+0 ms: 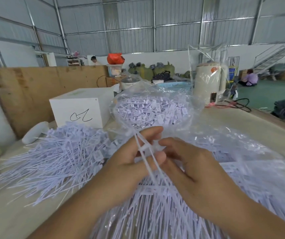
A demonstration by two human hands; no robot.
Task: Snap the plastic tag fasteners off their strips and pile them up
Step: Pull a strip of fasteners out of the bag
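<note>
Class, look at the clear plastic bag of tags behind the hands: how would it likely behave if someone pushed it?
The bag looks thin and crinkled, so it would probably slump rather than slide whole. Its mouth gapes open, so the loose tags might spill.

White tag fasteners (145, 152) upright mid-frame, loose pile (57, 156) on left, more in bag (152, 109) behind

Bare forearms, no sleeves, bare hands

Fasteners (148, 169) between my hands: heads hidden behind my right hand (186, 169). Tag print in clear bag (152, 107): too small to read. Lower bundle (155, 218): blurred, cut by bottom edge.
</note>
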